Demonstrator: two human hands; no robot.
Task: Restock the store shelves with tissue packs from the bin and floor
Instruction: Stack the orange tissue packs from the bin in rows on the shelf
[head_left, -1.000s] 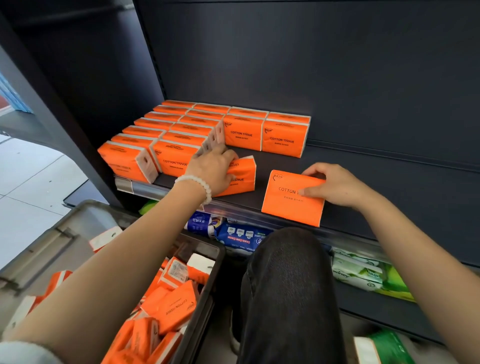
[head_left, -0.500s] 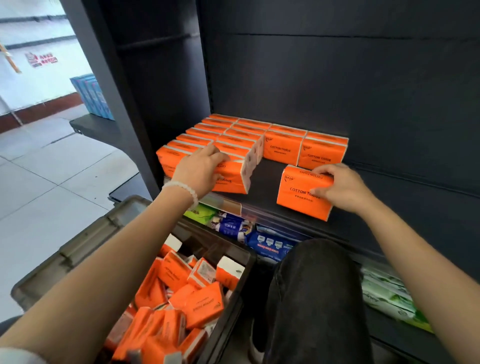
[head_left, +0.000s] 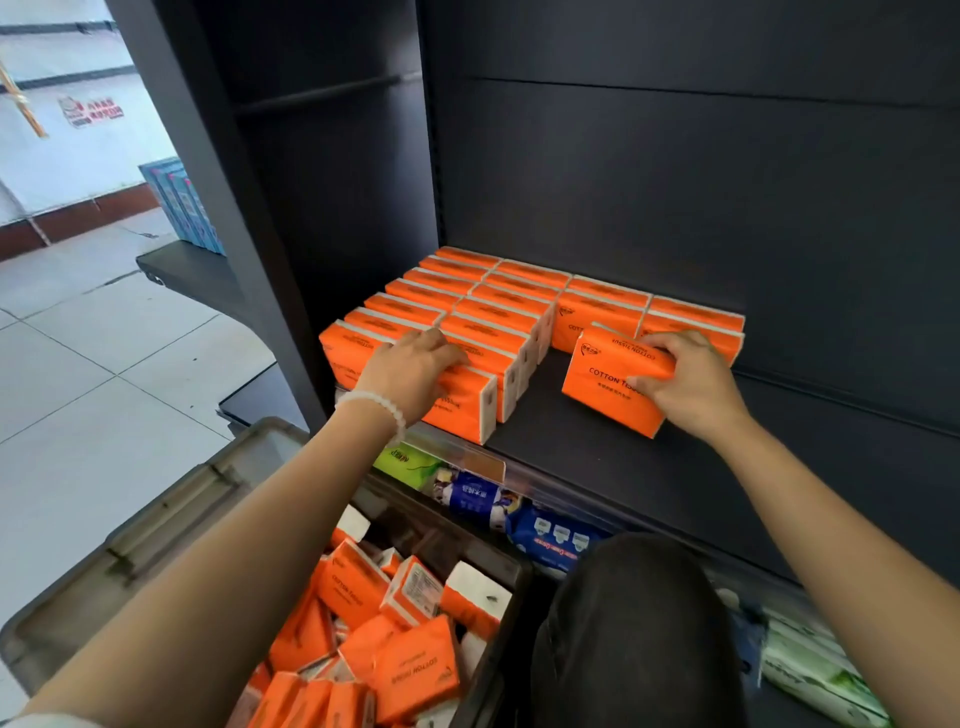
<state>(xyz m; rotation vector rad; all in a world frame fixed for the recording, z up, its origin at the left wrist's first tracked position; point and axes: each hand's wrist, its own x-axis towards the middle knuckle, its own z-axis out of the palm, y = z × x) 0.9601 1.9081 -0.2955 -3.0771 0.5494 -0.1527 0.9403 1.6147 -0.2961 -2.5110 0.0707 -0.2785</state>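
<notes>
Head view: the right hand (head_left: 688, 384) grips an orange tissue pack (head_left: 613, 387), tilted up on the dark shelf (head_left: 597, 457). The left hand (head_left: 410, 371) lies flat on the front pack (head_left: 467, 410) of a row. More packs fill the bin (head_left: 130, 545) below.

**What I can't make out**

My left hand (head_left: 410, 371) covers the top & part of the front of the front-row pack (head_left: 462, 402), so its print is mostly hidden. My right hand (head_left: 685, 387) blocks the end of "COTTON TIS…" on the tilted pack (head_left: 613, 382); small print below it too tiny to read. Packs behind it only partly show. My knee (head_left: 634, 634) hides the lower shelf's middle; blue packs (head_left: 550, 540) there have unreadable labels. Bin (head_left: 156, 525) cut off at the bottom edge, as are both forearms. Green packs (head_left: 826, 680) at bottom right blurred. Wall sign (head_left: 96, 110) at far left illegible.
</notes>
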